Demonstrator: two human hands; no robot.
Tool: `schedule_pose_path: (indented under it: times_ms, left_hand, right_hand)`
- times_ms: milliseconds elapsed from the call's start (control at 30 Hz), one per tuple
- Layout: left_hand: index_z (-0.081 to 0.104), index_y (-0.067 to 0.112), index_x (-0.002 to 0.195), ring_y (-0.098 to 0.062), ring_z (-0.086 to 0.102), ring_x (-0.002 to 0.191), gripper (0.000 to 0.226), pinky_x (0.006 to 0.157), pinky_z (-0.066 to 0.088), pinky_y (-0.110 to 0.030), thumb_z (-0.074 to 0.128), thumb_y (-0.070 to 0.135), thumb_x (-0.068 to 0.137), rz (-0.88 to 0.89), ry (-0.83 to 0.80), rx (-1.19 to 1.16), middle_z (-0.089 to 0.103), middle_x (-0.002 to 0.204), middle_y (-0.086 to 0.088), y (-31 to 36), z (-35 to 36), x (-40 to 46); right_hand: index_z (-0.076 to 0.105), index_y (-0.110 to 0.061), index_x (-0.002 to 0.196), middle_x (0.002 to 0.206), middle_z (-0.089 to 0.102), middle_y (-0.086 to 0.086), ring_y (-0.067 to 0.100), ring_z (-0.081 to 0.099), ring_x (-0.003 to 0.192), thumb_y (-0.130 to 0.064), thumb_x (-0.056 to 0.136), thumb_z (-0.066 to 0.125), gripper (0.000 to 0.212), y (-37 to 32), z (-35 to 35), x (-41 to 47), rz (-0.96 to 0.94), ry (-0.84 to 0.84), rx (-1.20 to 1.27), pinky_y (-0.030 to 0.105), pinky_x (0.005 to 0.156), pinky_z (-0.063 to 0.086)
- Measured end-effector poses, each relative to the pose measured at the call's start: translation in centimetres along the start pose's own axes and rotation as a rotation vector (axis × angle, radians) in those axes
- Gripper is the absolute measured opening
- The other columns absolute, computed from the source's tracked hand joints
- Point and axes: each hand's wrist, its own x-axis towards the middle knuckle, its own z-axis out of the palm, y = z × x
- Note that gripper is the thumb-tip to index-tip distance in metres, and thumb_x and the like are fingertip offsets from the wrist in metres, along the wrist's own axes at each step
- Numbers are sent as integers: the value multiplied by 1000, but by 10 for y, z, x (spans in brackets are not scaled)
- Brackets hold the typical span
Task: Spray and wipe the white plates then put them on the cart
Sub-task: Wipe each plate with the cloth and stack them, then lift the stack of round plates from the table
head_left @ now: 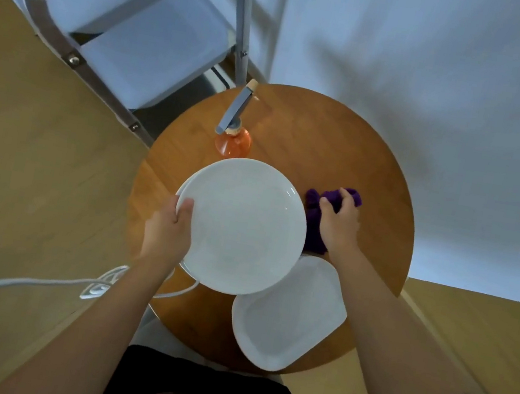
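A round white plate is held above the round wooden table, my left hand gripping its left rim with the thumb on top. A second round rim shows just beneath it at the left. A squarish white plate lies on the table's near edge, partly under the round one. My right hand grips a purple cloth lying on the table right of the plate. An orange spray bottle with a grey trigger head stands behind the plate.
A grey folding chair stands at the back left against a white wall. A white cable runs across the wooden floor at the left. No cart is in view.
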Motion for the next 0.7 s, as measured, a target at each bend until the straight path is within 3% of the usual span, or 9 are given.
schedule_pose_path:
  times_ms: [100,200,267,333,433,600,700]
  left_hand:
    - [48,13,129,-7,52,69,35,50,39,-19,34,31,103,31,-17,150,56,96,0,-1,-1,1]
    - [47,9,128,-8,49,64,33,47,35,-18,33,26,103,49,-33,309,54,93,-2,1,-7,4]
    - [51,5,119,-8,45,59,30,45,30,-18,32,23,103,69,-29,438,50,82,-1,5,-14,5]
    - [51,6,109,-9,44,55,25,44,28,-18,32,21,103,74,-29,522,46,73,1,8,-19,5]
    - [50,8,93,-13,47,53,18,43,31,-19,37,16,101,71,-76,626,44,64,0,16,-25,7]
    - [62,5,100,-16,62,67,23,57,54,-26,41,13,100,205,-216,850,51,67,-2,24,-37,12]
    - [57,10,90,-12,58,59,30,46,45,-22,35,26,102,201,-213,805,54,68,-1,17,-42,16]
  right_hand:
    - [30,-24,145,155,21,6,27,12,143,-45,96,40,54,-3,8,-7,-50,1,-287,48,115,12]
    - [40,-16,140,151,31,7,22,21,140,-37,95,47,49,-11,12,-33,-312,68,-141,41,114,21]
    - [44,-19,136,145,38,0,16,32,132,-36,93,52,46,-11,15,-53,-390,86,-53,35,108,33]
    - [42,-22,135,138,44,-5,11,41,123,-34,91,55,47,-13,20,-64,-325,46,19,34,102,42]
    - [29,-19,144,145,38,-1,18,38,131,-26,91,56,60,-14,30,-69,-153,-64,15,42,107,39]
    - [26,-19,145,144,38,2,23,38,132,-21,92,52,59,-14,43,-78,-17,-140,8,46,106,39]
    - [23,-21,146,138,41,0,23,40,129,-22,94,50,59,-17,46,-86,79,-95,30,41,103,42]
